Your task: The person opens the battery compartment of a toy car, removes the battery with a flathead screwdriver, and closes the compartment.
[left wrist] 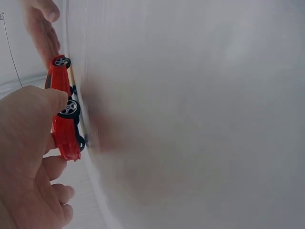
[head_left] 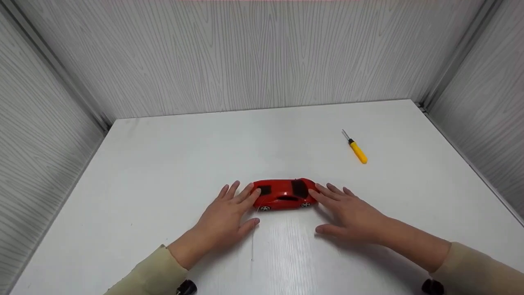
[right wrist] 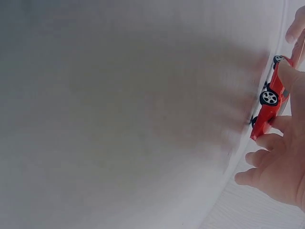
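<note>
A red toy car (head_left: 282,194) with dark windows stands on its wheels on the white table, side-on in the head view. At its left end my left hand (head_left: 225,217) lies with spread fingers, the index fingertip on the dark rear panel. My right hand (head_left: 356,213) is at the other end, its fingertips touching the car near the windshield. Both thumbs point inward, apart from the car. A thin wire antenna (head_left: 252,237) runs from the car toward the front. In the left wrist view the car (left wrist: 66,131) shows beyond the thumb; the right wrist view shows its wheels (right wrist: 269,98).
A screwdriver (head_left: 358,152) with a yellow handle lies on the table at the back right. The white tabletop (head_left: 184,151) is bounded by a wood-grain panel (head_left: 262,53) behind and similar panels at both sides.
</note>
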Demonstrator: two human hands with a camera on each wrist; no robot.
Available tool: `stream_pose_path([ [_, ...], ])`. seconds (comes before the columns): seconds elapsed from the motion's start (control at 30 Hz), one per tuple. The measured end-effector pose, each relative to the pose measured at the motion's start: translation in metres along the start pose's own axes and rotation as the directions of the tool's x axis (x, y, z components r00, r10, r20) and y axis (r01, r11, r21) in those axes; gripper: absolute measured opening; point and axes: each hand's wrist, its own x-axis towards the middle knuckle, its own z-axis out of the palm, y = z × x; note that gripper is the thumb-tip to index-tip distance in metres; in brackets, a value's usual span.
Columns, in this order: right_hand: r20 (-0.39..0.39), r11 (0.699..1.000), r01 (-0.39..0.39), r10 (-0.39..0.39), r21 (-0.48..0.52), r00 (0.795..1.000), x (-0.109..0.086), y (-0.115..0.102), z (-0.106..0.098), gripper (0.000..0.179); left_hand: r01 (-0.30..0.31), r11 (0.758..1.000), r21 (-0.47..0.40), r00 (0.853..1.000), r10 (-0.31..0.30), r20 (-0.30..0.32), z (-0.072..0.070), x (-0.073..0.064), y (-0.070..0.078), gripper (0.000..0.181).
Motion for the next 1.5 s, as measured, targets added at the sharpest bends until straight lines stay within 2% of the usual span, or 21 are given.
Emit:
stream_pose_path([
  [0.2, -0.058, 0.999, 0.038, -0.037, 0.020, 0.998, 0.002, 0.004, -0.001, 0.088, -0.005, 1.000, -0.031, 1.000, 0.004, -0.025, -0.001, 0.001, -0.003, 0.071],
  [0.4, -0.136, 0.996, 0.056, -0.045, 0.074, 0.990, 0.009, 0.010, -0.007, 0.077, -0.020, 0.989, -0.146, 0.996, 0.007, -0.087, -0.004, 0.006, -0.011, 0.071],
  [0.53, -0.167, 0.985, 0.073, -0.047, 0.157, 0.985, 0.017, 0.016, -0.009, 0.072, -0.041, 0.969, -0.244, 0.991, 0.007, -0.137, -0.005, 0.009, -0.017, 0.071],
  [0.63, -0.203, 0.967, 0.098, -0.050, 0.233, 0.978, 0.022, 0.022, -0.009, 0.069, -0.060, 0.945, -0.322, 0.989, 0.013, -0.148, -0.004, 0.011, -0.021, 0.071],
  [0.8, -0.235, 0.927, 0.106, -0.019, 0.361, 0.972, 0.027, 0.027, -0.008, 0.065, -0.059, 0.885, -0.462, 0.993, 0.005, -0.116, -0.001, 0.013, -0.026, 0.074],
  [1.03, -0.159, 0.844, 0.015, 0.084, 0.537, 0.984, 0.031, 0.028, -0.006, 0.063, 0.028, 0.771, -0.637, 0.997, -0.071, -0.043, 0.006, 0.014, -0.030, 0.073],
  [1.2, -0.109, 0.817, -0.040, 0.125, 0.575, 0.986, 0.034, 0.030, -0.003, 0.065, 0.068, 0.708, -0.703, 0.993, -0.119, -0.024, 0.008, 0.017, -0.031, 0.076],
  [1.3, -0.082, 0.806, -0.067, 0.142, 0.588, 0.986, 0.035, 0.031, -0.001, 0.067, 0.081, 0.686, -0.723, 0.991, -0.132, -0.014, 0.010, 0.018, -0.031, 0.077],
  [1.5, -0.034, 0.788, -0.128, 0.185, 0.602, 0.982, 0.036, 0.031, 0.002, 0.069, 0.084, 0.680, -0.729, 0.991, -0.135, -0.012, 0.013, 0.017, -0.031, 0.074],
])
